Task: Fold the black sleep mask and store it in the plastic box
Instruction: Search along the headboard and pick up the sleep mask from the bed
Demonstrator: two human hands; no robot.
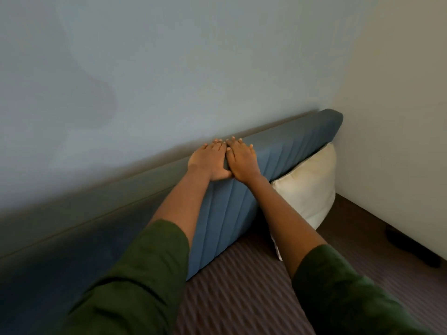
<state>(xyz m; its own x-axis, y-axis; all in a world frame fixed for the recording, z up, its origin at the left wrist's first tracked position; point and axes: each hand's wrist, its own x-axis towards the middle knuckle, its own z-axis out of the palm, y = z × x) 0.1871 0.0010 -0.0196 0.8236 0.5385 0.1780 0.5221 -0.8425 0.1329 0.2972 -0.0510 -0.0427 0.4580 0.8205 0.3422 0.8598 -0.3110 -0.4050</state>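
My left hand (209, 162) and my right hand (242, 160) lie flat side by side on the top of a padded blue headboard (285, 151), fingers straight and reaching over its upper edge. Neither hand holds anything. A dark object (411, 245) lies on the bed cover at the far right by the wall; it is too dim to tell what it is. No plastic box is in view.
A cream pillow (309, 184) leans against the headboard at the right. A brown striped bed cover (242, 286) runs below it. Grey-blue wall (169, 68) stands behind the headboard, and a white wall (399, 117) closes the right side.
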